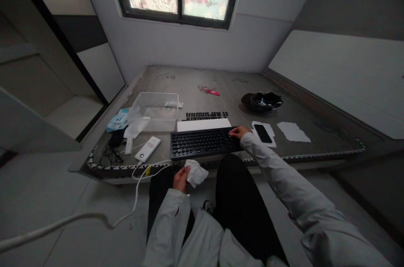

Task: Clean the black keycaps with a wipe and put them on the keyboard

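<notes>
A black keyboard (202, 142) lies along the near edge of the mattress, close to my knees. My right hand (241, 132) is at its right end, fingertips pinched together over the keys; whether something small is between them is hidden. Below the keyboard's front edge, my left hand (181, 180) grips a crumpled white tissue (196, 173) above my lap. Just behind the keyboard is a long white box or strip (204, 124). Beyond that, loose black keycaps (206, 115) are laid out in rows.
A clear plastic bin (158, 124) stands at left, beside blue-and-white packaging (118, 119). A white power strip (147, 149) trails a cable (136, 199) to the floor. To the right are a phone (262, 133), white paper (293, 132) and a dark cap (262, 102). A red item (209, 90) lies farther back.
</notes>
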{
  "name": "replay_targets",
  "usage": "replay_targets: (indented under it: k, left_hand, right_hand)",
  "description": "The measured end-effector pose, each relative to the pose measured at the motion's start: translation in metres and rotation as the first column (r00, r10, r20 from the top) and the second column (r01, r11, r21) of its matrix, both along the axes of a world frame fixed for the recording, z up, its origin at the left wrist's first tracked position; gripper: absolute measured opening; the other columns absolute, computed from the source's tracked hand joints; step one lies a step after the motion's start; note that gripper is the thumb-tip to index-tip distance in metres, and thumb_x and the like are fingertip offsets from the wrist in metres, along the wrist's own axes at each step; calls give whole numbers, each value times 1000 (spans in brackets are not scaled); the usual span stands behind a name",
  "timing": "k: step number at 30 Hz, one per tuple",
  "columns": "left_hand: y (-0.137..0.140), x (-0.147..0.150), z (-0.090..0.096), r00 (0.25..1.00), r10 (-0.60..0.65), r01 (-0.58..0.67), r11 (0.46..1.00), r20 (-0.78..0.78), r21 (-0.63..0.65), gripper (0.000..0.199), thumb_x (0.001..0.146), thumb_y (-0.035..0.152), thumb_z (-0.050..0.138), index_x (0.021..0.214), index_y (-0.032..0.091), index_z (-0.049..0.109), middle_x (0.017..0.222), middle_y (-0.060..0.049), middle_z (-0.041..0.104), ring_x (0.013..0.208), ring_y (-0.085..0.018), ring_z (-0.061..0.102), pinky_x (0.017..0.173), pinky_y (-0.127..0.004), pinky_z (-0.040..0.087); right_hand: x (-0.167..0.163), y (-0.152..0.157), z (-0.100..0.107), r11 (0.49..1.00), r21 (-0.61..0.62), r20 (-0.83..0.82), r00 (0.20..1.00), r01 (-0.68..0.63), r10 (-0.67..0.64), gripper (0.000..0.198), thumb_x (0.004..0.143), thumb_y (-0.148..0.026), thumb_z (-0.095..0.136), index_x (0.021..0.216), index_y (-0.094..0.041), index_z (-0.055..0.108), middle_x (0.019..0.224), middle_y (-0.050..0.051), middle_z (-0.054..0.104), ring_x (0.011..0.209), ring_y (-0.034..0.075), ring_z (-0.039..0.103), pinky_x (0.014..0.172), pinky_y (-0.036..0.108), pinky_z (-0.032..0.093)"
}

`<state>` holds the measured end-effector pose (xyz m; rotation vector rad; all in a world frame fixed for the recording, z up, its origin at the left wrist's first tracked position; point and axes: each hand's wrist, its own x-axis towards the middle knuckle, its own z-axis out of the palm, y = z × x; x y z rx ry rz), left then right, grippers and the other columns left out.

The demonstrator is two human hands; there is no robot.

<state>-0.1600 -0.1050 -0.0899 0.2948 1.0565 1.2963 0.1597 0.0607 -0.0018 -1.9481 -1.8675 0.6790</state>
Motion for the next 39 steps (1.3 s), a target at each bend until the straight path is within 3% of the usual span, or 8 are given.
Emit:
replay_targets:
  k: [10, 25, 33, 39]
  left_hand:
    - [-2, 0, 7, 1000, -11, 11, 1000, -24, -2, 43, 47, 37, 81, 80, 11, 69, 62, -3, 67, 50, -11, 57, 44, -19, 41]
    - [0, -1, 5, 999, -30, 30, 999, -18, -12, 45, 47, 37, 82, 80, 10, 68, 58, -1, 65, 46, -9, 55, 41, -17, 40]
    - [1, 0, 1, 999, 10, -9, 1000, -41, 8, 48, 45, 39, 82, 78, 8, 68, 50, 1, 61, 40, -8, 50, 42, -19, 38]
    - [-2, 0, 11, 998, -21, 19, 1000, -52, -25, 51, 44, 39, 82, 81, 8, 68, 62, -4, 66, 50, -11, 56, 45, -20, 39]
  right_hand:
    - [-5, 6, 0, 1000, -16, 39, 999, -22, 23, 7, 57, -22, 74, 64, -21, 72, 67, 4, 71, 69, 21, 65, 69, 29, 48]
    - [19, 27, -16, 985, -121, -102, 988, -125, 113, 34, 52, -40, 77, 75, -17, 74, 69, 3, 71, 65, 18, 63, 65, 25, 47]
    - [24, 34, -22, 978, -158, -98, 988, -137, 123, 39, 50, -44, 78, 75, -15, 73, 70, 4, 71, 65, 17, 63, 66, 24, 47]
    - [21, 37, -24, 975, -176, -69, 990, -133, 123, 36, 49, -40, 80, 73, -15, 72, 68, 3, 70, 65, 17, 62, 65, 23, 47]
